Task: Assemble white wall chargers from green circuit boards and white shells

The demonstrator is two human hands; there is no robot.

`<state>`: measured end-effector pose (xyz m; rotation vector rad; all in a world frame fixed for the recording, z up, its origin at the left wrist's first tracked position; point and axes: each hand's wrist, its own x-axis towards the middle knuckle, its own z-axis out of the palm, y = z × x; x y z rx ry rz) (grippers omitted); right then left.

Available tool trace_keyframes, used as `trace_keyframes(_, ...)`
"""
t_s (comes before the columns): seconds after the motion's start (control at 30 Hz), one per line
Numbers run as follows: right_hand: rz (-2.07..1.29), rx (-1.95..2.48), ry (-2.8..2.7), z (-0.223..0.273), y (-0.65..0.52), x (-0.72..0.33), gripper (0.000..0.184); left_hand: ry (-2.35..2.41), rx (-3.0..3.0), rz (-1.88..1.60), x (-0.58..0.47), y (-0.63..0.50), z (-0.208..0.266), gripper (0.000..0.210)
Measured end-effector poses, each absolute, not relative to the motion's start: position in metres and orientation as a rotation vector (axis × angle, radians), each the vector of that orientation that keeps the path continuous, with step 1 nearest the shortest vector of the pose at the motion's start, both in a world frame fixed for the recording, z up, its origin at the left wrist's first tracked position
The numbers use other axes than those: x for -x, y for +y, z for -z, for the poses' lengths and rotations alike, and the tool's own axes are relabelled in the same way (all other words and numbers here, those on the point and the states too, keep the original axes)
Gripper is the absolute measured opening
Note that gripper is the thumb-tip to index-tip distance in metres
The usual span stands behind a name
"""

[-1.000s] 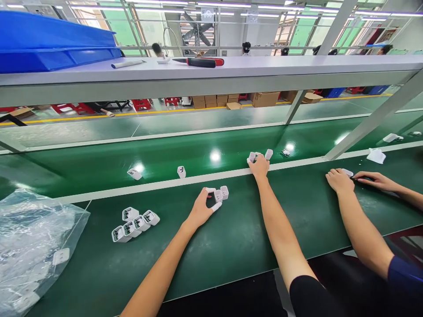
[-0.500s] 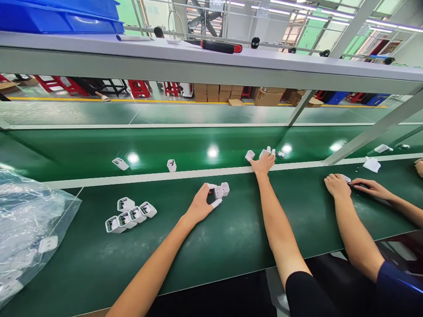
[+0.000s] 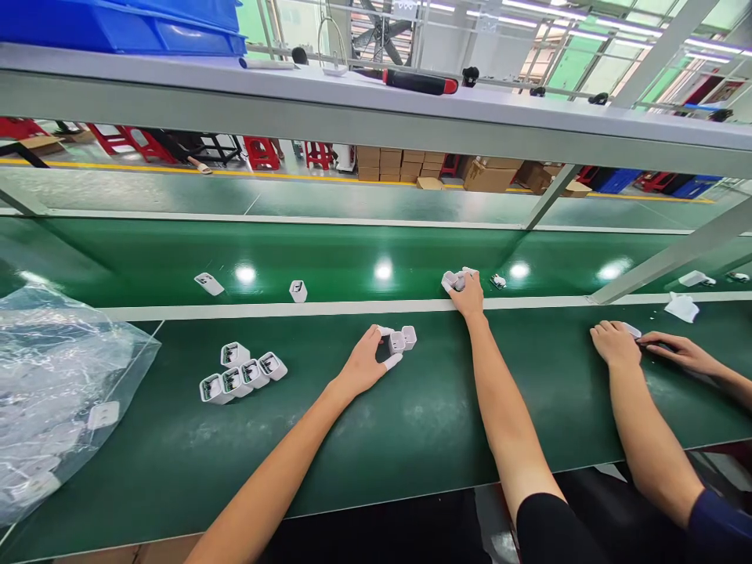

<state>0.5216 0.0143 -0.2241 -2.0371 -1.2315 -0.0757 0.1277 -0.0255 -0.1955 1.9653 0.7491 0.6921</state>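
My left hand [image 3: 365, 362] rests on the green bench, white finger covers on its thumb and fingertip. Thumb and finger are closed around the near one of two touching white charger housings [image 3: 397, 342]. My right hand [image 3: 468, 298] reaches onto the green conveyor belt. Its covered fingers grip white charger housings [image 3: 450, 281] standing close together, partly hidden by the fingers. Just right of that hand lies a small circuit part [image 3: 498, 281]. On the bench to the left, several open white housings [image 3: 233, 381] with circuit boards inside form a cluster.
Two more white housings [image 3: 298, 291] lie apart on the belt [image 3: 352, 258]. A clear plastic bag [image 3: 52, 392] of white parts covers the left bench. Another person's hands [image 3: 616, 343] work at the right. A shelf beam [image 3: 376, 110] with a red-black tool [image 3: 420, 81] crosses above.
My right fingers have closed, bringing the separated white housings on the belt together. My left hand stays at its pair. The view has shifted slightly.
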Motion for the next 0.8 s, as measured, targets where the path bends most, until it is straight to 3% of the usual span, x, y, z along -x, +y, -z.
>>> trace_keyframes(0.5, 0.258, 1.724, -1.406, 0.213, -0.026, -0.455, 0.059, 0.737, -1.963, -0.696, -0.128, -0.023, 0.199, 0.040)
trace_keyframes(0.8, 0.203, 1.739, -1.566, 0.218, -0.091, -0.398, 0.036, 0.689, -1.993, -0.747, -0.129, -0.023, 0.202, 0.033)
